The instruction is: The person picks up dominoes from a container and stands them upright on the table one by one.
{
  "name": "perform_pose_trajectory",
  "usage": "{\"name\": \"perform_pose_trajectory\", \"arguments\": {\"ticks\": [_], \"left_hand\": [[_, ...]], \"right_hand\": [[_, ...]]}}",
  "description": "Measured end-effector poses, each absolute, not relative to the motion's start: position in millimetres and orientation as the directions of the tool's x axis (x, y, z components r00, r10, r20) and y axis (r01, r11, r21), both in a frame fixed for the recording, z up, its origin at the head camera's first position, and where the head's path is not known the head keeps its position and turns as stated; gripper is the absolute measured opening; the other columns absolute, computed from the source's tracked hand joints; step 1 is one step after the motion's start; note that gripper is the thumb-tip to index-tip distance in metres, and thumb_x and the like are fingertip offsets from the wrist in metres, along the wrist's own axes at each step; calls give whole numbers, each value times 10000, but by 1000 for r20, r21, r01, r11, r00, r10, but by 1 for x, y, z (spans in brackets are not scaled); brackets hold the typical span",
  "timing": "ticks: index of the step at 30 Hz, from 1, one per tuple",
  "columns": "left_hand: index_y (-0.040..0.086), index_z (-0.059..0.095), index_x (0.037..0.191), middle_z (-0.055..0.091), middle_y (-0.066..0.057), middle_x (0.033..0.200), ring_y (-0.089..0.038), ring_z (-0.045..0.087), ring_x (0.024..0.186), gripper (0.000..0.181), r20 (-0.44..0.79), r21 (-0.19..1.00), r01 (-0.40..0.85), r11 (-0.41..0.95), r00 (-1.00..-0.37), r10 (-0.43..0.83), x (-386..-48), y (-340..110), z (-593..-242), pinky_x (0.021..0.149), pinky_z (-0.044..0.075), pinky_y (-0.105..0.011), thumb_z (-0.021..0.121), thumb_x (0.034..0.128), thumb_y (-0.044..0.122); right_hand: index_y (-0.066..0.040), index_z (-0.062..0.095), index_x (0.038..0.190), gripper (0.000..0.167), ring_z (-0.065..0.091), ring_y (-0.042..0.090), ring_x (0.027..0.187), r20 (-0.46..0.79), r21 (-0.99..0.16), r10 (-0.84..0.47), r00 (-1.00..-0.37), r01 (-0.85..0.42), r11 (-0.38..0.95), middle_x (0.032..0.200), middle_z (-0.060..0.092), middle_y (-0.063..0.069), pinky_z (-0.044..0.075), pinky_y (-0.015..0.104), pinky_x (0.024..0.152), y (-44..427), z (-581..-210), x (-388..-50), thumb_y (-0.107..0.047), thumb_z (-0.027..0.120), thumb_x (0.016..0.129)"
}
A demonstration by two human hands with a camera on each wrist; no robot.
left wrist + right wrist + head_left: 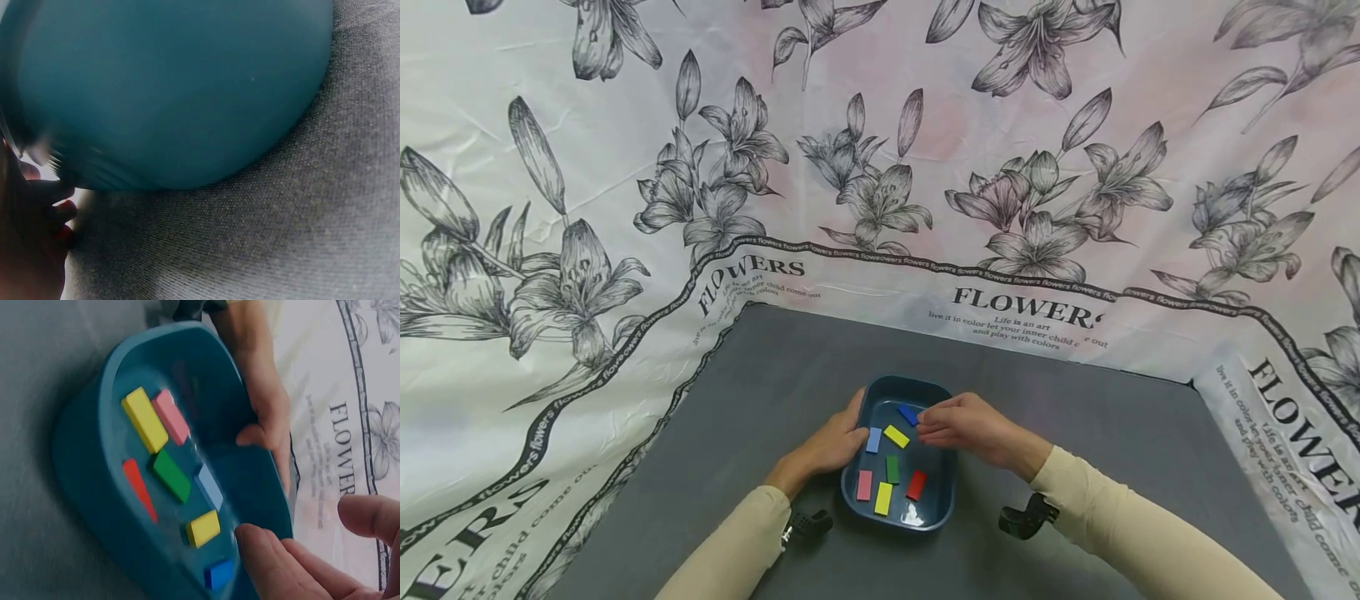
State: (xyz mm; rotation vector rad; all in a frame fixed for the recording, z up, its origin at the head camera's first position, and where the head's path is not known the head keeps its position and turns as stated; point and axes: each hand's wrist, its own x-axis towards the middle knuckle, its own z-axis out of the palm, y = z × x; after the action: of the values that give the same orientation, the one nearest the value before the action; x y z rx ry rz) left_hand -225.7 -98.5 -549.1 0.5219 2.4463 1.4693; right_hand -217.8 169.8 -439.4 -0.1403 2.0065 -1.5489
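A dark teal plastic tub point(936, 468) with rounded corners stands in front of me. My left hand point(829, 443) grips its left wall, the thumb over the rim. Inside, small flat blocks lie scattered: dark blue point(908, 414), light blue point(873, 440), yellow point(896, 436), green point(892, 469), pink point(864, 485), a second yellow block point(883, 499) and red point(916, 485). Over the tub's far right part hovers my right hand point(973, 429), fingers extended near the dark blue block. In the right wrist view, its thumb stands apart from the fingers with nothing between.
The tub is on a dark grey cloth-covered table point(760, 375). A white flower-printed curtain point(865, 283) borders the table at the back and both sides. Black wrist straps point(1028, 517) hang below each forearm.
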Motion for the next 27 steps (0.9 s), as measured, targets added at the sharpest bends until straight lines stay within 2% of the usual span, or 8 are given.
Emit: {"name": "perform_pose_trajectory", "arguments": {"ticks": [6, 12, 18, 27], "left_hand": [[117, 107, 1762, 444, -218, 1700, -374, 576, 1407, 777, -19, 887, 181, 425, -905, 425, -225, -99, -546, 1259, 363, -641, 453, 1066, 133], [114, 111, 1757, 482, -235, 1663, -381, 603, 1379, 762, 0, 888, 199, 414, -901, 434, -226, -99, -548, 1233, 399, -643, 446, 1073, 126], [129, 126, 1755, 516, -226, 1640, -357, 630, 1334, 764, 7, 881, 212, 423, -900, 436, -227, -100, -548, 1220, 418, -637, 450, 1063, 133], [143, 132, 1758, 477, -205, 1684, -351, 560, 1441, 769, -1, 878, 202, 434, -905, 425, -227, -100, -547, 1259, 363, -636, 458, 1062, 131]], "right_hand": [[165, 629, 1401, 505, 730, 393, 1278, -426, -898, -398, -812, 326, 296, 1410, 691, 317, 594, 433, 1052, 151, -451, -218, -204, 681, 1059], [176, 621, 1400, 481, 696, 426, 1323, -459, -888, -417, -784, 394, 237, 1435, 661, 346, 564, 464, 1089, 137, -464, -222, -172, 638, 1070], [160, 640, 1369, 461, 710, 418, 1298, -501, -865, -372, -781, 459, 200, 1397, 681, 335, 580, 460, 1072, 123, -475, -225, -152, 652, 1030], [161, 629, 1364, 478, 733, 387, 1234, -533, -845, -329, -779, 507, 169, 1385, 662, 331, 586, 480, 1071, 108, -482, -225, -125, 678, 985]]}}
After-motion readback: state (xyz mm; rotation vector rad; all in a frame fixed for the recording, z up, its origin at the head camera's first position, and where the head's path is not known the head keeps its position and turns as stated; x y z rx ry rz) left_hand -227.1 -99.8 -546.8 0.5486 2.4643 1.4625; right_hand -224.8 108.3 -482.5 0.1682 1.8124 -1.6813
